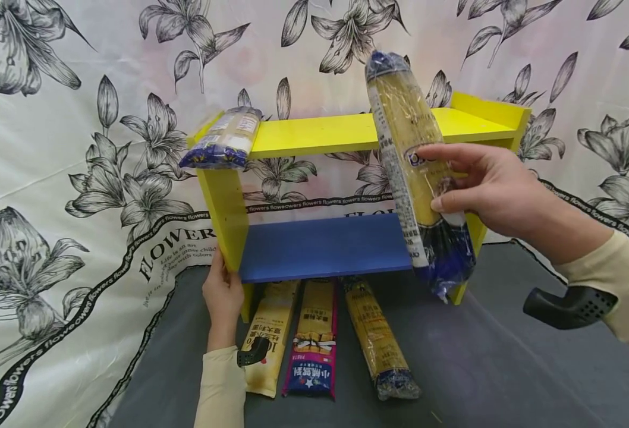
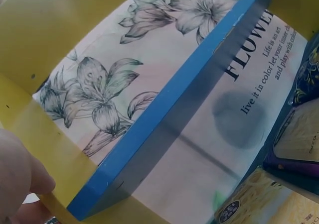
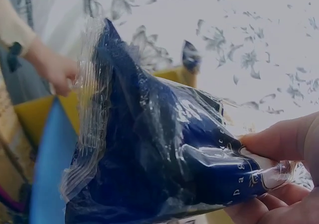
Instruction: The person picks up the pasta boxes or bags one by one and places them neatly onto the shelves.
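Note:
My right hand pinches a long pack of spaghetti in clear and blue film, held tilted in front of the shelf's right half. In the right wrist view the pack's blue end fills the middle, thumb on one side and fingers on the other. My left hand holds the yellow left side panel of the small shelf, below the blue board. In the left wrist view the left thumb rests by the panel's edge.
Another pasta pack lies on the yellow top board's left end. Beneath the shelf, on the dark table, lie a yellow pack, a pink-and-blue pack and a clear-wrapped spaghetti pack. A flower-printed cloth hangs behind.

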Demonstrator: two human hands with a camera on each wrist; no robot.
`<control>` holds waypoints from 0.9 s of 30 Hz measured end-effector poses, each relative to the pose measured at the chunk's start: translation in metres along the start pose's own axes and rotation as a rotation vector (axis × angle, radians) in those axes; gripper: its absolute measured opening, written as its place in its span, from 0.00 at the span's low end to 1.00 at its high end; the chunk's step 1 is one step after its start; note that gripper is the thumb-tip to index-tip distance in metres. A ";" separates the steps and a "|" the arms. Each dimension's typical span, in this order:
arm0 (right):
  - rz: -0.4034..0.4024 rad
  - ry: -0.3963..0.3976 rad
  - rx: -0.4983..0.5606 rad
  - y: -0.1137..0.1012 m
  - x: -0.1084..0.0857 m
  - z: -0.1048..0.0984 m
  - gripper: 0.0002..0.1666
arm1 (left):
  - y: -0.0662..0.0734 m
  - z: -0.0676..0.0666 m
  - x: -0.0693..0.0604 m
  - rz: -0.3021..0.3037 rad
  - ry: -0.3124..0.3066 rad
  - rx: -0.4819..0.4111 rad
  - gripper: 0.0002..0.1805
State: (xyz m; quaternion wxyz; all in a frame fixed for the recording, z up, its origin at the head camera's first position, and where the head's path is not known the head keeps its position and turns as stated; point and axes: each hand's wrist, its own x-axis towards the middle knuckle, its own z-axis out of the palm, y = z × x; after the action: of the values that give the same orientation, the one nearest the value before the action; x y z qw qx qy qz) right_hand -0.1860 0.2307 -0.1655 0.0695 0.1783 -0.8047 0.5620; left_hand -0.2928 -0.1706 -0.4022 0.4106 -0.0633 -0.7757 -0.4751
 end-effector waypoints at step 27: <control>0.347 0.093 0.495 -0.060 0.149 0.031 0.45 | -0.002 0.000 0.001 -0.026 0.003 0.030 0.36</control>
State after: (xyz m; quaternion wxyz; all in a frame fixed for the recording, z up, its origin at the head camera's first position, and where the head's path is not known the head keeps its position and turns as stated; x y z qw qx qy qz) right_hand -0.2997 0.1527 -0.0767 -0.0363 0.0239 -0.6576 0.7522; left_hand -0.2948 -0.1723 -0.4028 0.4063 -0.0463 -0.7831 -0.4686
